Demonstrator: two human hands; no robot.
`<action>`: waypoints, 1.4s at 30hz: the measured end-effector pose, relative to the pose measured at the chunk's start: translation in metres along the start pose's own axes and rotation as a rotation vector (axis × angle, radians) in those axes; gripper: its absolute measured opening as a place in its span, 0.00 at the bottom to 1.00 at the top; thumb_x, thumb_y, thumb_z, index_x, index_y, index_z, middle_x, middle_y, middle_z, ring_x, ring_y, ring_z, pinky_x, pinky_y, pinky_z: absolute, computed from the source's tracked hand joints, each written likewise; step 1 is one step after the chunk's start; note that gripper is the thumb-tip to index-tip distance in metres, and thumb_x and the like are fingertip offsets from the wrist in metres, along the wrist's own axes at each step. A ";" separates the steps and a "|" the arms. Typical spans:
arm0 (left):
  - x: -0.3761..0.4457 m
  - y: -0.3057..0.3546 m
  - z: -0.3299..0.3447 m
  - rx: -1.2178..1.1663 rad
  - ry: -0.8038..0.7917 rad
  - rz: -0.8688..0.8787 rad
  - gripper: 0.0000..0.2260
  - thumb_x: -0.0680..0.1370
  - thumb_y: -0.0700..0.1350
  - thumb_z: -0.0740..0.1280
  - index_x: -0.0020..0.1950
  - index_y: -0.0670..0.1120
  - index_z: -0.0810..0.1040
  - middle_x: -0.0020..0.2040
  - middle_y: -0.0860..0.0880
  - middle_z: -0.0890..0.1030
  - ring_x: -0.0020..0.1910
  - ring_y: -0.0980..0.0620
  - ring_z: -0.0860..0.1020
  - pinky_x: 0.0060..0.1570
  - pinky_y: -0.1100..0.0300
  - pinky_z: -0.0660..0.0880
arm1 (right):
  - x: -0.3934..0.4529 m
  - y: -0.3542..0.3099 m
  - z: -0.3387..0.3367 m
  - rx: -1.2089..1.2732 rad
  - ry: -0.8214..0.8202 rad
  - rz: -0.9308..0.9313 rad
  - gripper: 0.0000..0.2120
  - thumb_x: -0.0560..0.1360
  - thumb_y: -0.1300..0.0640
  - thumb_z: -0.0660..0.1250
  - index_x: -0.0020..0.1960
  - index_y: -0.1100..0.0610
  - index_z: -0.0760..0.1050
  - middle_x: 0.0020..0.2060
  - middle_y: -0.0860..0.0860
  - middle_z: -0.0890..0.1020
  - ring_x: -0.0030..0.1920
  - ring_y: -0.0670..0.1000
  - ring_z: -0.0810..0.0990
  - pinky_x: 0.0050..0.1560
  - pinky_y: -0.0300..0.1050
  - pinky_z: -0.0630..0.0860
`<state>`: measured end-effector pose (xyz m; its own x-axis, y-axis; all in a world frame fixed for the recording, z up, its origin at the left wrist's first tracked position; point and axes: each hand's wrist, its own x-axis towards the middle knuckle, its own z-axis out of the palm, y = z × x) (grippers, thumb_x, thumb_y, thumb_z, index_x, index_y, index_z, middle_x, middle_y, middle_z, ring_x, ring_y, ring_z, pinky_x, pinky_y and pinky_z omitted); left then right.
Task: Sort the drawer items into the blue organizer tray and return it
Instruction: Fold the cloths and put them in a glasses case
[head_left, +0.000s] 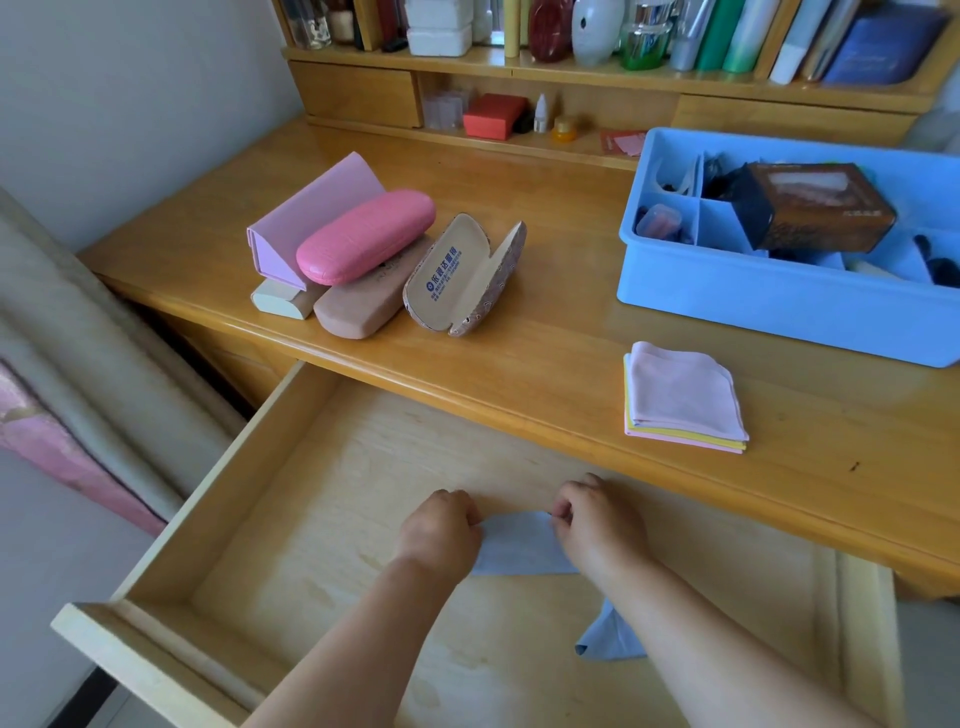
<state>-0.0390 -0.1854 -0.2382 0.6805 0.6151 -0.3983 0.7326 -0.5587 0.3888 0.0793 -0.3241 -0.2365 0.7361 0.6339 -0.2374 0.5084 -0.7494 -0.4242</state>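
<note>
Over the open wooden drawer (171, 535), both hands hold a light blue cloth (519, 545). My left hand (441, 530) pinches its left top corner and my right hand (592, 525) pinches the right one. A second bit of blue cloth (608, 636) shows below my right forearm. The blue organizer tray (779, 306) stands on the desk at the right, with a dark brown box (810, 208) and small items in its compartments. A folded stack of pink and yellow cloths (683, 397) lies in front of the tray.
Several glasses cases sit on the desk at the left: a lilac triangular one (311, 208), a pink hard one (363, 236), a tan one (358, 306), a cream one (278, 299) and an open patterned one (462, 275). A shelf (571, 73) with bottles and books runs along the back.
</note>
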 end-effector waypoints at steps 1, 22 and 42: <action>-0.003 0.000 -0.002 0.018 0.002 0.018 0.08 0.74 0.44 0.62 0.51 0.48 0.77 0.52 0.48 0.76 0.51 0.47 0.76 0.46 0.62 0.71 | -0.002 0.000 -0.002 0.029 -0.011 -0.008 0.05 0.75 0.56 0.64 0.40 0.48 0.72 0.48 0.46 0.75 0.48 0.50 0.77 0.42 0.40 0.69; -0.146 0.090 -0.100 -0.381 0.139 0.570 0.13 0.74 0.39 0.69 0.37 0.58 0.77 0.30 0.63 0.76 0.27 0.62 0.71 0.30 0.68 0.71 | -0.133 -0.004 -0.087 1.078 -0.256 -0.219 0.19 0.64 0.61 0.71 0.55 0.58 0.76 0.47 0.51 0.83 0.48 0.47 0.81 0.51 0.41 0.75; -0.166 0.091 -0.121 -0.522 -0.043 0.414 0.03 0.74 0.38 0.71 0.43 0.45 0.82 0.34 0.50 0.79 0.32 0.55 0.74 0.30 0.67 0.72 | -0.163 0.002 -0.108 0.959 -0.154 -0.228 0.08 0.76 0.63 0.67 0.38 0.59 0.77 0.32 0.52 0.78 0.34 0.48 0.74 0.39 0.41 0.69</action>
<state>-0.0868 -0.2712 -0.0365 0.9117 0.3792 -0.1585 0.3143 -0.3948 0.8633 0.0087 -0.4497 -0.1039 0.5651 0.8122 -0.1446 0.0045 -0.1782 -0.9840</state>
